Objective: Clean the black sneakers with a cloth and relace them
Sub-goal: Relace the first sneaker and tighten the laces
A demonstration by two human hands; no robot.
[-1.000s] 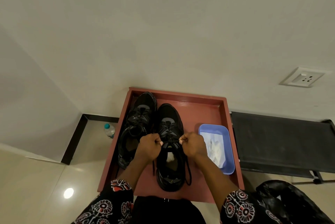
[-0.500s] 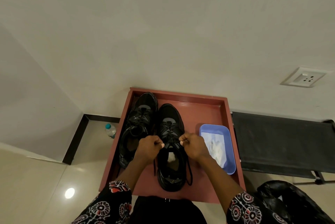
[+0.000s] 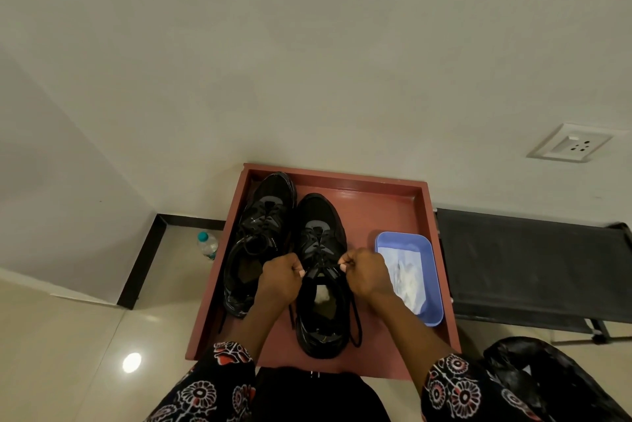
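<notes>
Two black sneakers stand side by side, toes away from me, in a red-brown tray (image 3: pixel 386 196). The left sneaker (image 3: pixel 260 233) is laced and lies partly under my left forearm. Over the tongue of the right sneaker (image 3: pixel 319 226), my left hand (image 3: pixel 278 279) and my right hand (image 3: pixel 364 273) each pinch an end of its black lace (image 3: pixel 355 322). The lace ends trail down both sides of the shoe. A white cloth (image 3: pixel 405 271) lies in a blue tub (image 3: pixel 432 288) to the right.
The tray sits against a white wall. A black cot (image 3: pixel 533 261) stands to its right, a black bag (image 3: pixel 547 384) at the lower right. A small water bottle (image 3: pixel 207 245) stands on the floor left of the tray. A wall socket (image 3: pixel 569 142) is at the upper right.
Both hands have drawn slightly apart, pulling the lace sideways across the right sneaker. The sneakers and the tub have not moved.
</notes>
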